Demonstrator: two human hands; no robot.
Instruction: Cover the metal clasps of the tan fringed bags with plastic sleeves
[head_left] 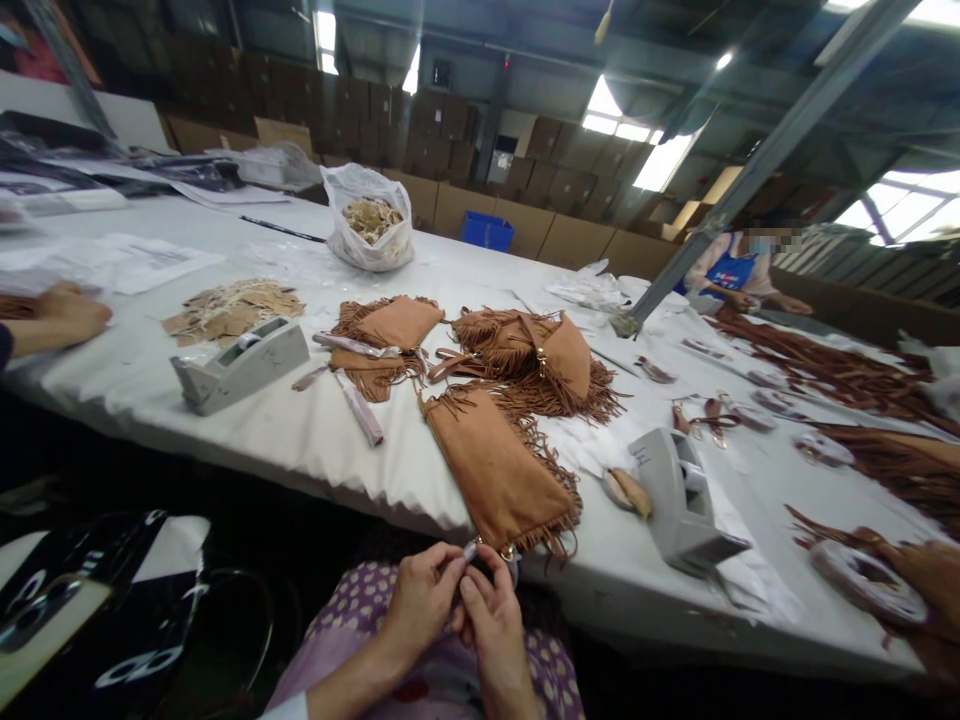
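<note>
My left hand (421,598) and my right hand (489,612) meet just below the table's front edge, fingers pinched together on a small pale piece at the metal fitting of a tan fringed suede bag (499,470). That bag lies flat at the table edge, its lower corner hanging over towards my hands. More fringed bags (540,360) and another one (390,335) are piled behind it.
Two grey tape dispensers, one (240,365) on the left and the other (679,500) on the right, stand on the white table (300,440). A plastic bag of tags (369,230), loose tags (232,305), a co-worker's hand (64,315) at left, a seated person (739,270) far right.
</note>
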